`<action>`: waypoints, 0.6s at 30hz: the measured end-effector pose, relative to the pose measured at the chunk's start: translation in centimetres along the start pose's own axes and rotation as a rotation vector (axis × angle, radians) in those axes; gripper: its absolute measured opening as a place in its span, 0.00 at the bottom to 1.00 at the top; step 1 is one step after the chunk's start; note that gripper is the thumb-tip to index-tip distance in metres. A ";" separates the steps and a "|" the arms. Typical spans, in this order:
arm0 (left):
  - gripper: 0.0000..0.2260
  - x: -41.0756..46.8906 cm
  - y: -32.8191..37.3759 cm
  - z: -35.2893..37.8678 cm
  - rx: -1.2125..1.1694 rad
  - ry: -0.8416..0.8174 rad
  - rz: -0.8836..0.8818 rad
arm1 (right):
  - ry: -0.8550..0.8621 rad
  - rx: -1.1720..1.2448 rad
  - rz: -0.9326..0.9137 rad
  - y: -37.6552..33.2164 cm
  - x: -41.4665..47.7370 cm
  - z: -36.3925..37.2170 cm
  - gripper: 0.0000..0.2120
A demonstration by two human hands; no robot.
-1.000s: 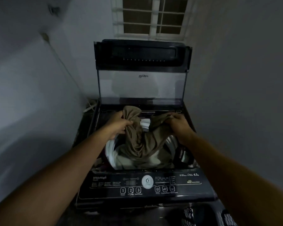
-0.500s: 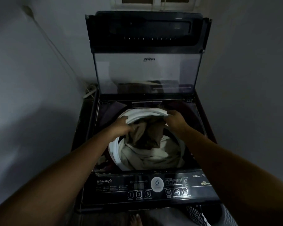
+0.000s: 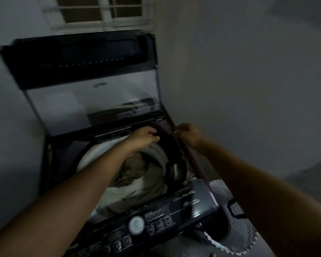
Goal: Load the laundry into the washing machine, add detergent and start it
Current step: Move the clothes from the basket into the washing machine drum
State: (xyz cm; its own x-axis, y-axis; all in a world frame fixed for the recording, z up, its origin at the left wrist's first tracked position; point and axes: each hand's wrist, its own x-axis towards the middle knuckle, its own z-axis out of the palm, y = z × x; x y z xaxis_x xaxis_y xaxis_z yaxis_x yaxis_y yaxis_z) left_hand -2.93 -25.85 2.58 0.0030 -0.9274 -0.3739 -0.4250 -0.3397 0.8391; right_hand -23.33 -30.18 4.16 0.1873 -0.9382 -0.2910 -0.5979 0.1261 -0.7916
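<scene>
The brown garment [image 3: 135,169] that both hands were gripping 0.5 s ago is now lying in the drum, below the hands and nearer the person. The hands themselves are sitting higher and further right. The left hand [image 3: 146,136] is hovering over the far right of the drum rim [image 3: 100,151], its fingers loosely curled and seemingly empty. The right hand [image 3: 188,135] is hanging just to its right, over the side edge of the washing machine [image 3: 198,203]. Its fingers are bunched, and blur is hiding whether they are pinching anything. The 2 hands are sitting close together but are not touching.

Loading is probably still going on (a patterned basket [image 3: 235,229] is waiting below the right forearm). Doing this step well means dropping each piece loosely and spreading it around the drum, not heaping it under 1 hand. It also means leaving nothing draped over the rim. The lid [image 3: 82,58] is standing open beyond both hands.
</scene>
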 end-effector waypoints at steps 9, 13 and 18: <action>0.18 5.6 9.1 20.3 0.022 -0.282 0.081 | 0.102 0.060 0.304 16.1 -1.8 -15.5 0.12; 0.19 8.0 7.7 28.5 0.053 -0.337 -0.049 | 0.070 0.120 0.385 25.0 -1.5 -18.2 0.11; 0.10 12.5 2.0 38.2 0.112 -0.363 -0.198 | -0.072 0.094 0.492 37.6 1.5 -16.3 0.08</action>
State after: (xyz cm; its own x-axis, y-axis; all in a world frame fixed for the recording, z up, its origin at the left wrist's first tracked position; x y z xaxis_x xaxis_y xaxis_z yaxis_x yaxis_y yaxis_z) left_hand -38.34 -32.12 -15.47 -0.2160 -0.7237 -0.6554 -0.5439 -0.4682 0.6963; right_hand -58.29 -32.07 -17.27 -0.0439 -0.7358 -0.6757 -0.5564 0.5798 -0.5952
